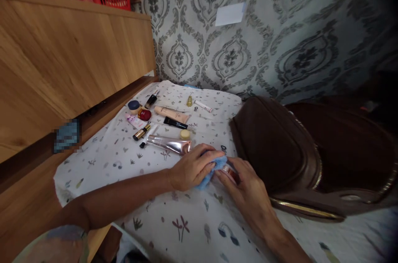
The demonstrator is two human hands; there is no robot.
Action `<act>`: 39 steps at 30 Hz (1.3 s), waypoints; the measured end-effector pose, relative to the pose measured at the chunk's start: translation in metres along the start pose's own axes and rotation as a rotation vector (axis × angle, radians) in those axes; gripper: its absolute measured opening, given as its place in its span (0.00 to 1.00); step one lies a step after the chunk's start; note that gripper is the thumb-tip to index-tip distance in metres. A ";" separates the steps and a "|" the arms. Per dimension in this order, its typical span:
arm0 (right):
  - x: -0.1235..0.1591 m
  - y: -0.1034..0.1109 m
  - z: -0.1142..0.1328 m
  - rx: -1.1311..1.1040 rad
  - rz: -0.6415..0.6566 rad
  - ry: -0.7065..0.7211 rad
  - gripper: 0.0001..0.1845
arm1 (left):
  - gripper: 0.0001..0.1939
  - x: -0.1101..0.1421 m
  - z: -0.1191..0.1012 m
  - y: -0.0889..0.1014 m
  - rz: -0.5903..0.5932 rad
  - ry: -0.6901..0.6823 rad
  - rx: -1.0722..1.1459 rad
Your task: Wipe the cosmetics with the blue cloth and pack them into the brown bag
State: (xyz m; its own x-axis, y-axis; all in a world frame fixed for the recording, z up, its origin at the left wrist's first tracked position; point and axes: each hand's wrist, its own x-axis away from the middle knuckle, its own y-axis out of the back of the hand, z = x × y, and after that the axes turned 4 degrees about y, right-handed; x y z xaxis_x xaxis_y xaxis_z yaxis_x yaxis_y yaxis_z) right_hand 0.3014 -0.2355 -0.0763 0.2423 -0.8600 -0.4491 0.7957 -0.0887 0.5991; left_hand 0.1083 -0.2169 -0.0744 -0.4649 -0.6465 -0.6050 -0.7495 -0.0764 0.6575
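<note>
Left of the brown bag, the left hand grips a blue cloth against a small container; the right hand, nearer the bag, grasps that container, whose long axis is unclear.

And here at the near left comes the sleeve, loose and pale, with soft, blurry patches of lavender-grey, muted green and peach, ending in a wide, rounded hem! Out of it runs a bare, slender left forearm, narrowing at the wrist. Over on the near right, the right forearm is bare too, right to the edge of view. Both hands, left and right, ungloved, slim-fingered!
</note>
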 end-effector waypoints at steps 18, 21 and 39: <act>0.001 -0.012 0.003 -0.464 -0.080 -0.278 0.27 | 0.22 -0.005 0.011 0.005 0.150 0.217 0.300; 0.001 -0.012 0.001 -0.448 -0.047 -0.265 0.27 | 0.21 -0.008 0.013 0.007 0.168 0.274 0.412; 0.000 -0.006 -0.010 0.056 -0.158 0.183 0.17 | 0.24 -0.007 0.009 0.017 0.276 0.047 -0.141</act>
State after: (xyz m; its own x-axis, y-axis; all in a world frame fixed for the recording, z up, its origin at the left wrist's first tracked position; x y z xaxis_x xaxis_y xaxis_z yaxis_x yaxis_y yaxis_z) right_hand 0.3021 -0.2302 -0.0862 0.2175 -0.7284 -0.6497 0.8013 -0.2469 0.5450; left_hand 0.0952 -0.2067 -0.0628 -0.6171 -0.6917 -0.3752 -0.5232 0.0045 0.8522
